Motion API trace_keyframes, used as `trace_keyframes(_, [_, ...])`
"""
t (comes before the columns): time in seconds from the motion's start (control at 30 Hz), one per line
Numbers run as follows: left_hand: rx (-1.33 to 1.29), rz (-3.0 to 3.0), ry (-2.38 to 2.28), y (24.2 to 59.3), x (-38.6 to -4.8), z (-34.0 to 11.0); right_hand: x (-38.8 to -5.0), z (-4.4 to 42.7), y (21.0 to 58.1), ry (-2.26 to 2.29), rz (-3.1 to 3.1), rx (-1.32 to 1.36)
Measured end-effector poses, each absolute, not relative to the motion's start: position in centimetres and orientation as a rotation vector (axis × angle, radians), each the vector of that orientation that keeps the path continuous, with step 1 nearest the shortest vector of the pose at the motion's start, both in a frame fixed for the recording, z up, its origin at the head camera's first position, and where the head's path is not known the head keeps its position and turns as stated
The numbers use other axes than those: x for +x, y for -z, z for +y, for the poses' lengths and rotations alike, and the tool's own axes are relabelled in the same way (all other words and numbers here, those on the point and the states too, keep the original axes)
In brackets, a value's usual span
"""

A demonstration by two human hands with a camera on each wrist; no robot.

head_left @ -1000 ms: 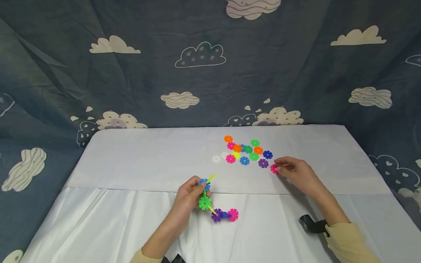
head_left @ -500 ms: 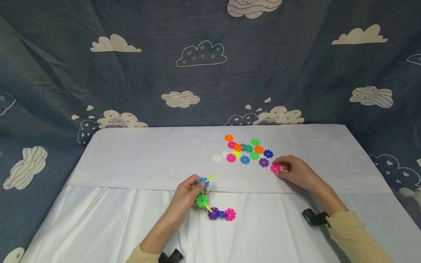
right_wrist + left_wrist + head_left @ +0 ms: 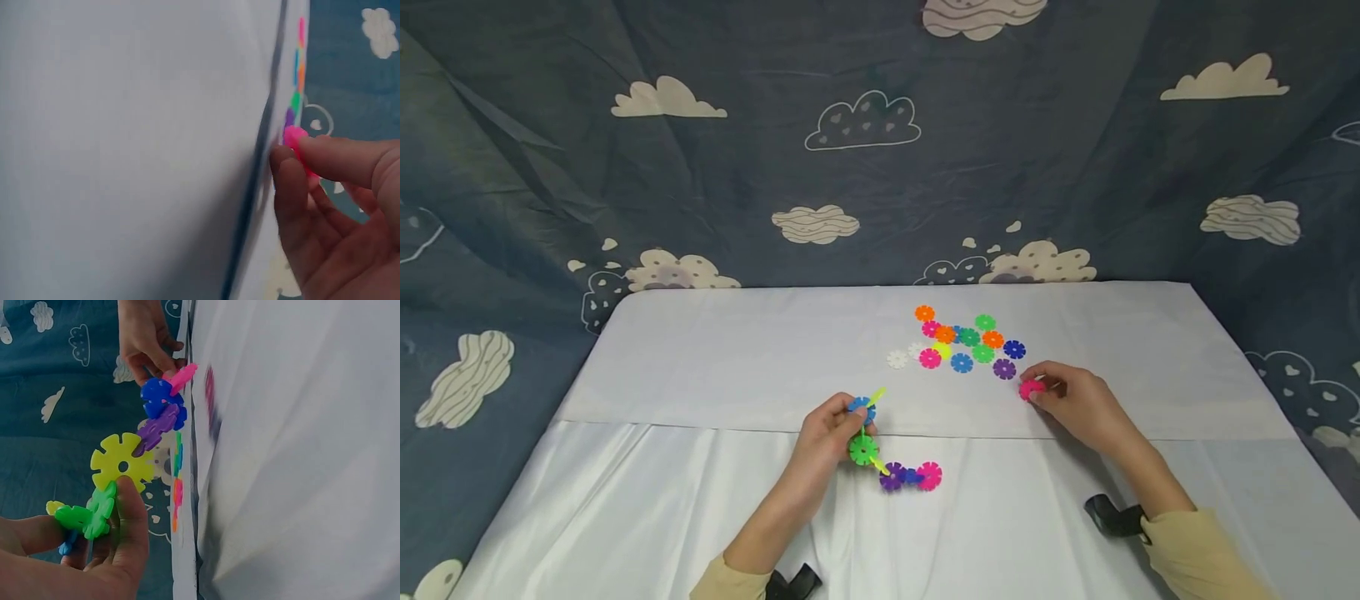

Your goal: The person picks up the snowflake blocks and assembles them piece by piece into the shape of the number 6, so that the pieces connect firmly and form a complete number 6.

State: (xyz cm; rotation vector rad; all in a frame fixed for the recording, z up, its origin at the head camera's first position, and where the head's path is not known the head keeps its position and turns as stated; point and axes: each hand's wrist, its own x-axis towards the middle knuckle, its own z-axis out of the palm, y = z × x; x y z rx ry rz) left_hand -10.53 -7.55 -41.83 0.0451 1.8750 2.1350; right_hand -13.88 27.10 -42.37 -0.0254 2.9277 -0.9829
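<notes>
My left hand (image 3: 822, 450) pinches a chain of notched plastic snowflake discs by its blue disc (image 3: 861, 410). Down from there the chain runs through a green disc (image 3: 863, 451), a yellow disc (image 3: 112, 453), a purple disc (image 3: 892, 477) and a dark blue disc (image 3: 155, 391) to a pink disc (image 3: 929, 476), which hangs free above the cloth. A small yellow disc (image 3: 877, 396) sticks out at the top. My right hand (image 3: 1078, 408) pinches a separate pink disc (image 3: 296, 134) between thumb and fingers, just right of the loose discs; that disc is tilted and partly covered.
Several loose discs in mixed colours lie flat beyond the hands, among them a purple disc (image 3: 1004, 369) nearest my right hand and a white disc (image 3: 897, 359) at the left. A white cloth (image 3: 700, 358) covers the table, with a dark cloud-print curtain (image 3: 737, 167) behind.
My right fingers have closed on the pink disc, which has tilted and come slightly nearer, away from the loose discs. My left hand keeps its grip on the chain, which has shifted slightly.
</notes>
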Motion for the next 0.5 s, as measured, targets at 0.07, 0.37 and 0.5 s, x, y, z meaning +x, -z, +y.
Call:
trace_keyframes(0.07, [0.055,1.865,-2.147,41.7,-10.5,-7.5,-13.3,26.6,42.2,1.027,2.956,-0.010])
trace_keyframes(0.37, [0.131,1.970,-2.126,41.3,-10.0,-7.1,-10.5,22.6,40.2,1.503,2.897,0.015])
trace_keyframes(0.5, [0.215,2.005,-2.121,41.1,-9.8,-7.0,-9.5,20.8,39.0,1.692,2.843,-0.071])
